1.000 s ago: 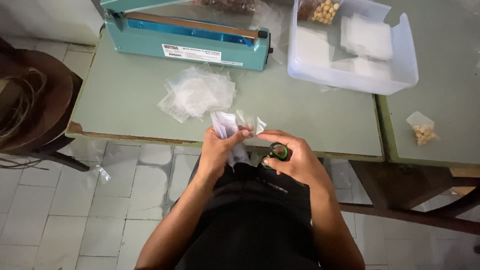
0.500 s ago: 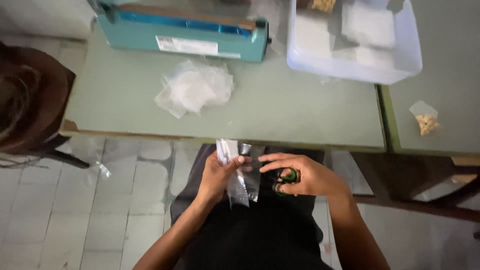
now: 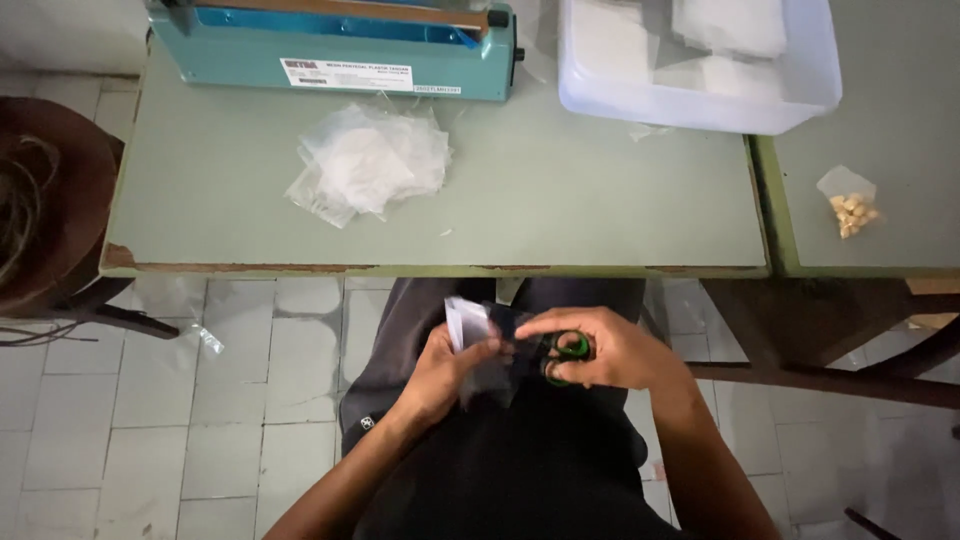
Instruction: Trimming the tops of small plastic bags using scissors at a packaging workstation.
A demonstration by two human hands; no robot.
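Observation:
My left hand grips a small stack of clear plastic bags over my lap, just below the table's front edge. My right hand holds green-handled scissors with fingers through the loops, close against the bags. The blades are hidden behind the bags and fingers. A loose heap of clear plastic bags lies on the pale green table, in front of a teal heat sealer.
A white plastic tub with folded bags stands at the back right. A small sealed bag of pale nuts lies on the adjoining table at right. A brown round stool is at left. White tiled floor lies below.
Both hands have dropped from the table edge down toward my lap, the bags and scissors with them. The view has tilted, so the table sits higher in frame.

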